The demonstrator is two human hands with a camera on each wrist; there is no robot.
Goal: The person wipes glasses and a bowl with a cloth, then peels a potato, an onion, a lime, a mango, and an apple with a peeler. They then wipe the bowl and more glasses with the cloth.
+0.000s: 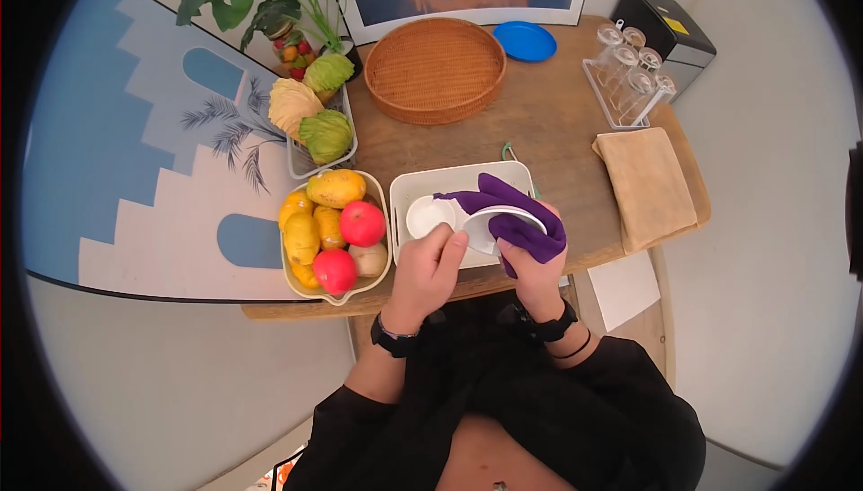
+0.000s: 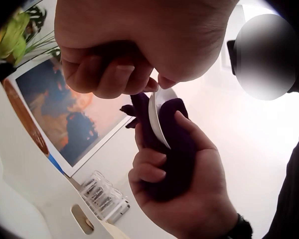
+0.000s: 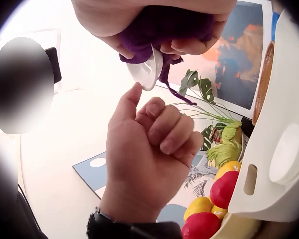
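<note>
A small white plate (image 1: pixel 481 228) is held tilted above a white plastic bin (image 1: pixel 402 187). My left hand (image 1: pixel 425 273) pinches the plate's near edge between thumb and curled forefinger; in the right wrist view its other fingers (image 3: pixel 172 127) are curled in. A purple cloth (image 1: pixel 503 192) is folded over the plate's right side, covering both faces there. My right hand (image 1: pixel 537 273) grips the plate through this cloth, thumb on the inner face. One loose end of the cloth trails left over the bin. Inside the bin sits white round dishware (image 1: pixel 430 216), below my left hand.
Left of the bin, a cream basket (image 1: pixel 385 262) holds yellow and red fruit. Behind it stands a grey basket of leafy vegetables (image 1: pixel 325 136). Farther back are a round wicker tray (image 1: pixel 436 115) and a blue plate (image 1: pixel 525 41). Glasses (image 1: pixel 636 86) on a rack and a folded tan cloth (image 1: pixel 647 187) lie right.
</note>
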